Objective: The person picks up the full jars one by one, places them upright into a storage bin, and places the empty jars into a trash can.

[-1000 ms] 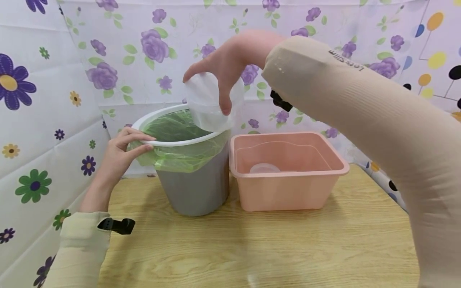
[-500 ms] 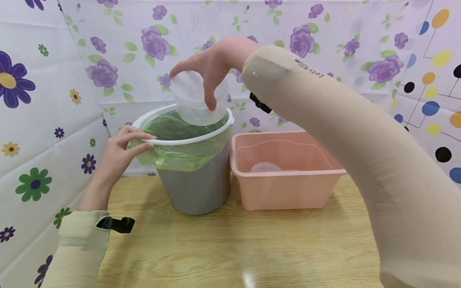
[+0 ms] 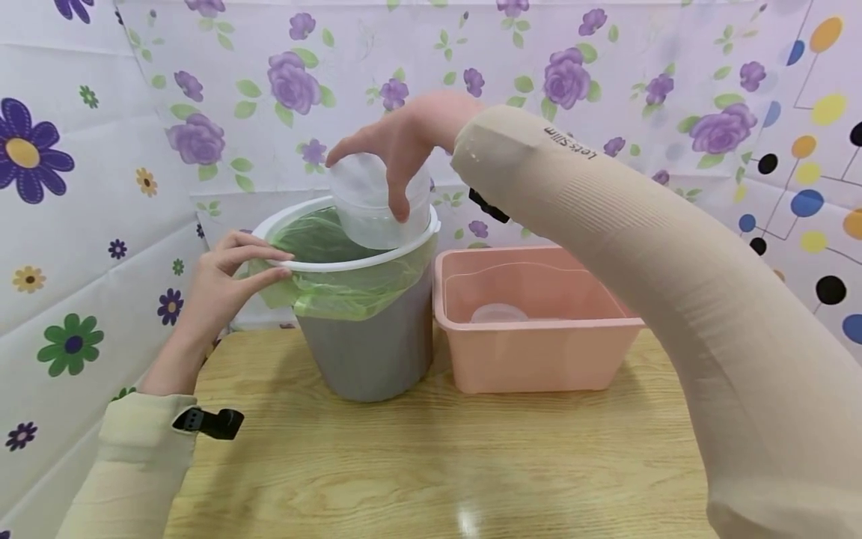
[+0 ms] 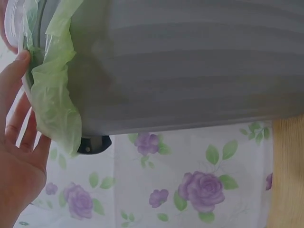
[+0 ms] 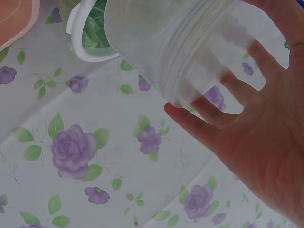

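A grey trash can (image 3: 369, 352) with a white rim stands on the table, lined with a thin green bag (image 3: 337, 288) folded over that rim. My left hand (image 3: 225, 281) pinches the rim and bag at the near left, thumb outside. From above, my right hand (image 3: 404, 153) grips a clear plastic container (image 3: 373, 217) by its upper edge, thumb on the near side. The container is tilted, and its lower end overlaps the far right of the can's opening. In the right wrist view, the fingers wrap behind the see-through wall of the container (image 5: 156, 42).
Right of the can stands a pink plastic basin (image 3: 532, 359), with a clear round piece (image 3: 498, 313) lying inside. Both stand toward the back of the wooden table (image 3: 404, 464). Flower-printed cloth (image 3: 289, 150) hangs close behind and on the left.
My right hand has carried the clear container left over the can's opening, then lowered it slightly. My left hand keeps its pinch on the rim.
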The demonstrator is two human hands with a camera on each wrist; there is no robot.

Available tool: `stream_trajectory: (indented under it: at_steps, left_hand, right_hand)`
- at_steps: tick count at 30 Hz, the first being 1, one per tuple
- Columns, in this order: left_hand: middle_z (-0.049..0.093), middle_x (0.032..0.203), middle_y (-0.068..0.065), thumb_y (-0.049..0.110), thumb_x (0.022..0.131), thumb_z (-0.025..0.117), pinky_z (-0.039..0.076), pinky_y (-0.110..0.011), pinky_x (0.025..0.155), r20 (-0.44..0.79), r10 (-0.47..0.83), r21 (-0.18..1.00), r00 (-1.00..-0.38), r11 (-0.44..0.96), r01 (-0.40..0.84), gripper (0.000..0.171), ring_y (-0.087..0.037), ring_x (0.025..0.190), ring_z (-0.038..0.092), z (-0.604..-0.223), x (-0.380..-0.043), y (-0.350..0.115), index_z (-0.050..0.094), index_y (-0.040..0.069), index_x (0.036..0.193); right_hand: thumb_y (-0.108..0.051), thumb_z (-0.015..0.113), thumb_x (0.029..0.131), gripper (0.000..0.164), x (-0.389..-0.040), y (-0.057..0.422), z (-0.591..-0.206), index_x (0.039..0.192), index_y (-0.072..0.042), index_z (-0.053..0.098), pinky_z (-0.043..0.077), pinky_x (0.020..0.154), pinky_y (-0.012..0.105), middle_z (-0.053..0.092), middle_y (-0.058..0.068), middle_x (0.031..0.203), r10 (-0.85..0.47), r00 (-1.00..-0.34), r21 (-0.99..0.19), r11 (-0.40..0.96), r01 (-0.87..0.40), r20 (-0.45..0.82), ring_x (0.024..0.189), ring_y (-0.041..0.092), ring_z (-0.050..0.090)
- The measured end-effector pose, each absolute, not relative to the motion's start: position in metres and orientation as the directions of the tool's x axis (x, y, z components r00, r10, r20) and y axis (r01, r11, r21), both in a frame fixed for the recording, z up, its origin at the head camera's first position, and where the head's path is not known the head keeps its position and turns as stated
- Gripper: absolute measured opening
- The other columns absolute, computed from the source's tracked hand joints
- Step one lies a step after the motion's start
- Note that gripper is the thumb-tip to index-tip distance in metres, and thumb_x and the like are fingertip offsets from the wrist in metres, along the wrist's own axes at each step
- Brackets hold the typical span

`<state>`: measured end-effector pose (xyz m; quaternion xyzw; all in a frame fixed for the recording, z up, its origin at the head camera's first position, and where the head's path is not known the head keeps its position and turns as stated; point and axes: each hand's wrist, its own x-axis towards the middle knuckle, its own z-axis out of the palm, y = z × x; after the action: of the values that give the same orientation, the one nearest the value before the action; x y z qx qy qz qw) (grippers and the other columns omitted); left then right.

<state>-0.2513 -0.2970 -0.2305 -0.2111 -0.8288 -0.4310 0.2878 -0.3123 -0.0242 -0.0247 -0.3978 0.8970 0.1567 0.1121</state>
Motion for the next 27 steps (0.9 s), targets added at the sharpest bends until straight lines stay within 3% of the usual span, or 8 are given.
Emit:
stream_trajectory:
  at_steps: [5, 7, 12, 27]
  left_hand:
    - [0.054, 0.098, 0.012, 0.01, 0.085, 0.077, 0.033, -0.047, 0.12, 0.622, 0.081, 0.601, -0.779, 0.588, 0.541, 0.025, -0.001, 0.103, 0.051, -0.225, -0.249, -0.298, 0.074, 0.003, 0.11]
    - [0.054, 0.097, 0.012, 0.011, 0.085, 0.077, 0.033, -0.049, 0.119, 0.613, 0.07, 0.604, -0.787, 0.601, 0.524, 0.026, 0.0, 0.103, 0.051, -0.224, -0.249, -0.298, 0.075, 0.003, 0.109]
    - [0.053, 0.096, 0.011, 0.013, 0.086, 0.077, 0.034, -0.051, 0.118, 0.6, 0.058, 0.607, -0.798, 0.618, 0.501, 0.026, 0.001, 0.103, 0.05, -0.225, -0.249, -0.3, 0.075, 0.004, 0.11]
    - [0.052, 0.096, 0.01, 0.01, 0.086, 0.076, 0.035, -0.04, 0.119, 0.612, 0.07, 0.603, -0.787, 0.603, 0.523, 0.025, 0.0, 0.103, 0.05, -0.227, -0.249, -0.299, 0.074, 0.002, 0.11]
  right_hand:
    - [-0.04, 0.083, 0.076, 0.116, -0.315, -0.025, -0.025, 0.156, -0.048, -0.001, 0.021, 0.122, 0.058, -0.01, -0.006, 0.168, -0.686, -0.653, 0.181, 0.632, -0.753, -0.32, 0.156, 0.028, 0.001]
    - [-0.039, 0.084, 0.076, 0.116, -0.316, -0.026, -0.026, 0.156, -0.046, 0.0, 0.02, 0.122, 0.057, -0.01, -0.005, 0.168, -0.695, -0.644, 0.175, 0.625, -0.761, -0.32, 0.156, 0.027, 0.001]
    - [-0.039, 0.084, 0.075, 0.116, -0.317, -0.034, -0.033, 0.156, -0.048, 0.0, 0.02, 0.123, 0.056, -0.011, -0.007, 0.168, -0.705, -0.627, 0.164, 0.611, -0.774, -0.333, 0.156, 0.025, 0.0]
    - [-0.039, 0.084, 0.077, 0.113, -0.32, -0.044, -0.045, 0.155, -0.049, 0.004, 0.018, 0.124, 0.052, -0.007, -0.009, 0.168, -0.723, -0.606, 0.138, 0.599, -0.789, -0.332, 0.156, 0.019, -0.001]
